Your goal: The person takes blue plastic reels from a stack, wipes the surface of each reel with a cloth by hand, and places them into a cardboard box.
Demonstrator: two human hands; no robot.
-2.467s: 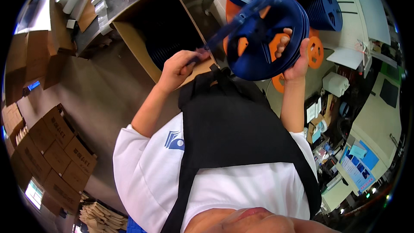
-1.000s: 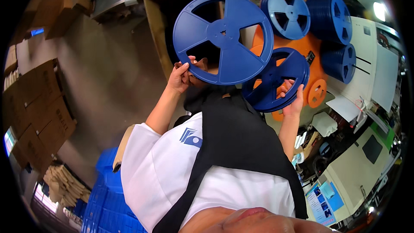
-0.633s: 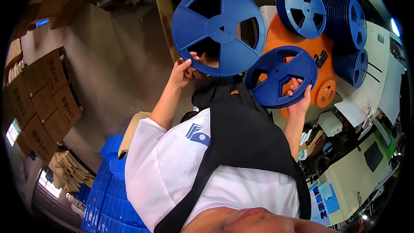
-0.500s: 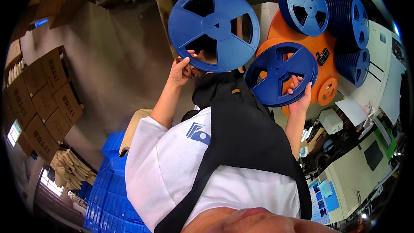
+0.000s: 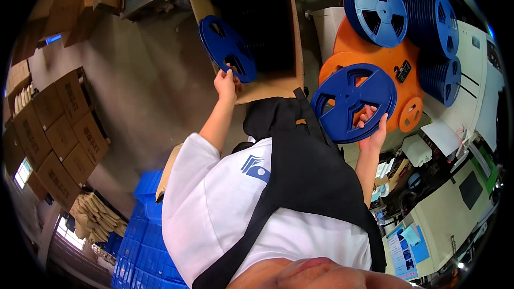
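Observation:
My left hand (image 5: 227, 83) pinches the lower rim of a blue plastic reel (image 5: 218, 43). That reel is tilted, partly over the left wall of an open cardboard box (image 5: 270, 86) with a dark inside. At the right, my right hand (image 5: 374, 128) grips a small stack of blue reels (image 5: 350, 94), its fingers curled through a cut-out near the rim. The stack lies in front of a large round orange plate (image 5: 409, 48), and I cannot tell whether it rests on anything.
Stacks of blue reels (image 5: 381, 8) stand at the far right, beside a small orange wheel (image 5: 411, 114). Blue crates (image 5: 150, 246) are piled at the lower left, with cardboard cartons (image 5: 53, 128) further left. A cream machine (image 5: 444, 208) occupies the lower right.
The reel in my left hand has moved left and turned from nearly face-on to steeply tilted, uncovering the box opening. My right hand still holds its stack, slightly lower in view.

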